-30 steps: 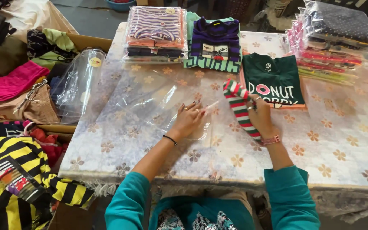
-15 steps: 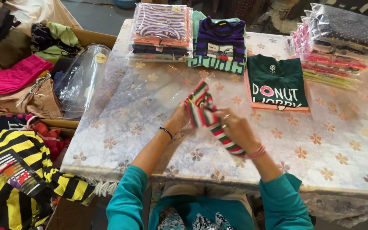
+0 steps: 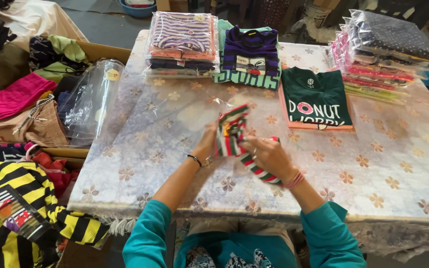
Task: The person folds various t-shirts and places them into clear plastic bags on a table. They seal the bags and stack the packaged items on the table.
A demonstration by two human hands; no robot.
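A folded garment with red, green and white stripes (image 3: pixel 233 133) is held upright over the middle of the table (image 3: pixel 373 164). My left hand (image 3: pixel 207 145) grips its left edge, together with the mouth of a clear plastic bag (image 3: pixel 184 111) that lies flat on the table behind it. My right hand (image 3: pixel 269 155) grips the garment's lower right part, which trails down toward my wrist. Both my arms wear teal sleeves.
Piles of folded clothes stand along the table's far side: a bagged striped pile (image 3: pixel 180 42), a purple striped pile (image 3: pixel 250 54), a dark green printed shirt (image 3: pixel 316 101), bagged piles (image 3: pixel 388 49) at right. A cardboard box (image 3: pixel 95 52) with loose clothes and empty bags (image 3: pixel 88 101) stands at left.
Both hands brought the striped garment from the right, beside the green shirt, to the table's middle and stood it up at the mouth of the clear bag.
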